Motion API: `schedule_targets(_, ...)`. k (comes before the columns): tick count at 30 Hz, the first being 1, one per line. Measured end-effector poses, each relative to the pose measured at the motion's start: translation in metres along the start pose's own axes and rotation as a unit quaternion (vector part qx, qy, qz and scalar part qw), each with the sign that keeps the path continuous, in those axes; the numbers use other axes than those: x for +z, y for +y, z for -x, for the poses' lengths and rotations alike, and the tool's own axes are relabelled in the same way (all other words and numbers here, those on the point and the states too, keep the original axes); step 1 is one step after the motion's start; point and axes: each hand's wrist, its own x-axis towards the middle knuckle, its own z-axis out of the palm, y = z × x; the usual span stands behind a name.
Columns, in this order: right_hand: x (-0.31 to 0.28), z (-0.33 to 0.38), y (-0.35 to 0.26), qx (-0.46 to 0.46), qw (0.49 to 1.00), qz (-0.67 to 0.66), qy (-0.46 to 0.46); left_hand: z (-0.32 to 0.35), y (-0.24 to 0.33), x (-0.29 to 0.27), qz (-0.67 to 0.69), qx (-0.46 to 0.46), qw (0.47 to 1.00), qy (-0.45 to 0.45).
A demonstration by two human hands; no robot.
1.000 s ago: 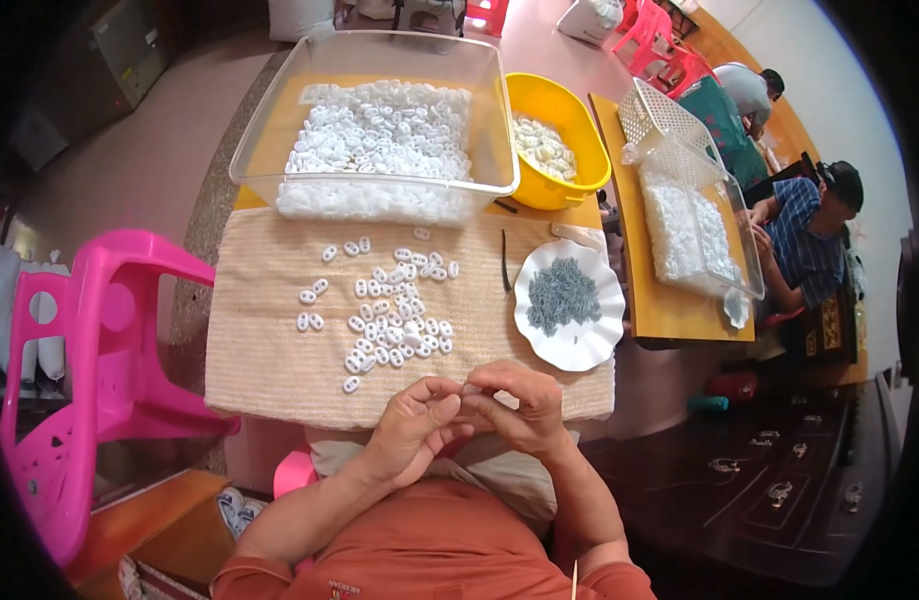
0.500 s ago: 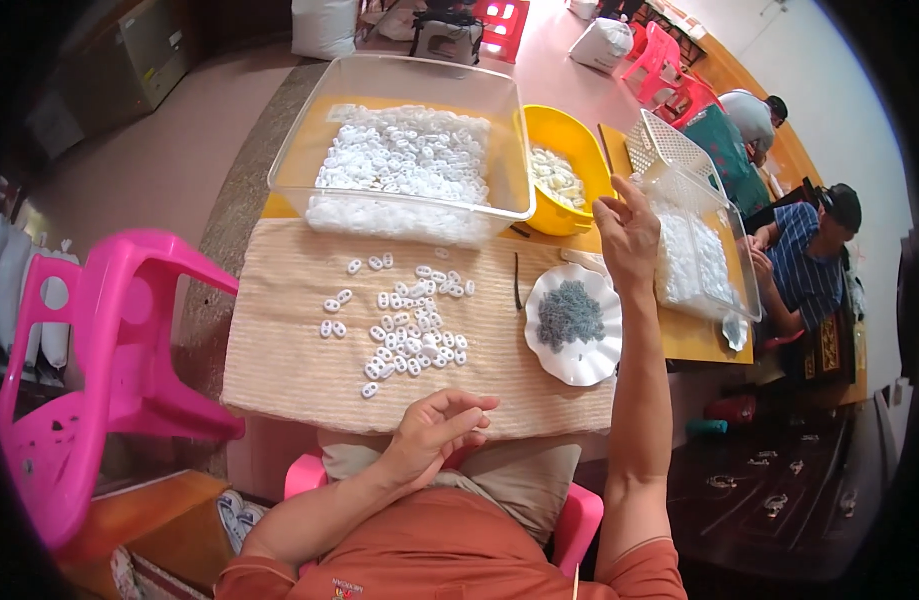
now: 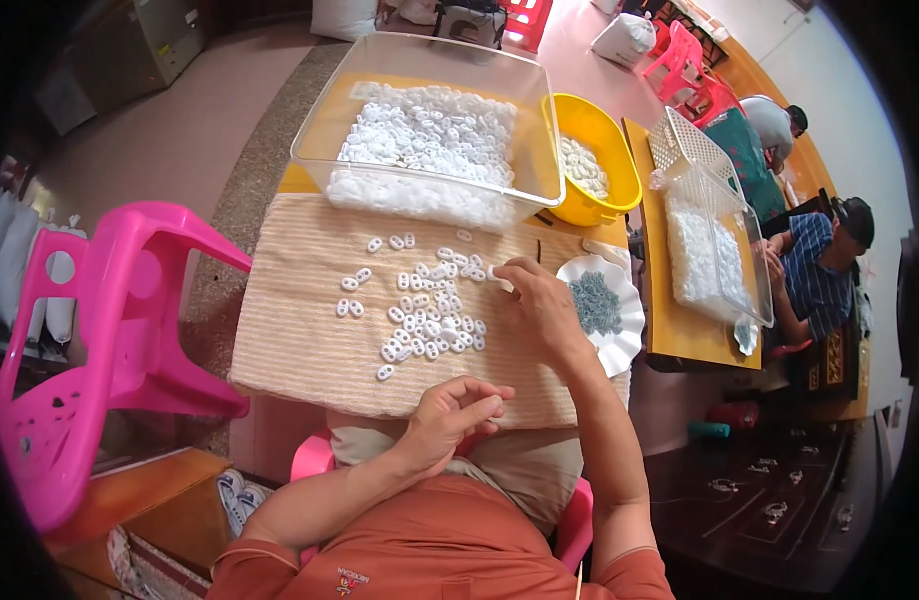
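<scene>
Loose white oval plastic pieces with two holes (image 3: pixel 434 310) lie scattered on a striped beige cloth (image 3: pixel 289 330). My right hand (image 3: pixel 544 305) is over the cloth, to the right of the pile. Its thumb and fingers are pinched at one white two-hole piece (image 3: pixel 493 272). Close to my body, at the cloth's front edge, my left hand (image 3: pixel 459 415) is closed with thumb and forefinger together; whatever it may hold is hidden. Right beside my right hand stands a white scalloped dish (image 3: pixel 624 345) holding small grey-blue parts (image 3: pixel 594 302).
A large clear bin (image 3: pixel 309 160) full of white pieces stands at the back, with a yellow basin (image 3: pixel 624 190) beside it. On a neighbouring table are another clear bin (image 3: pixel 759 290) and a white basket (image 3: pixel 669 145). A person in a striped shirt (image 3: pixel 817 260) sits there. A pink stool (image 3: pixel 129 300) stands left.
My right hand has come down and left from above the dish to the loose pieces, pinching at one. My left hand has stayed nearly in place. The whole view has shifted slightly.
</scene>
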Motion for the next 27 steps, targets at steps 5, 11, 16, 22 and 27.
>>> schedule_targets(5,0.009,-0.01,-0.006,-0.015,0.997,0.059,0.038,0.002,-0.001,0.001,-0.006,0.001,1.0,0.003)
schedule_targets(11,0.01,-0.015,-0.003,-0.008,0.997,0.056,-0.045,0.002,0.001,0.002,-0.006,-0.001,1.0,0.002)
schedule_targets(16,0.007,-0.009,-0.014,-0.033,0.998,0.033,-0.04,0.003,0.001,0.001,-0.015,0.001,1.0,0.012)
schedule_targets(22,0.015,-0.008,-0.029,-0.056,0.996,0.023,-0.06,0.002,0.0,0.002,-0.013,-0.007,1.0,0.017)
schedule_targets(27,0.017,-0.012,-0.037,-0.038,0.993,0.045,-0.099,0.002,-0.003,0.0,-0.006,-0.007,1.0,0.022)
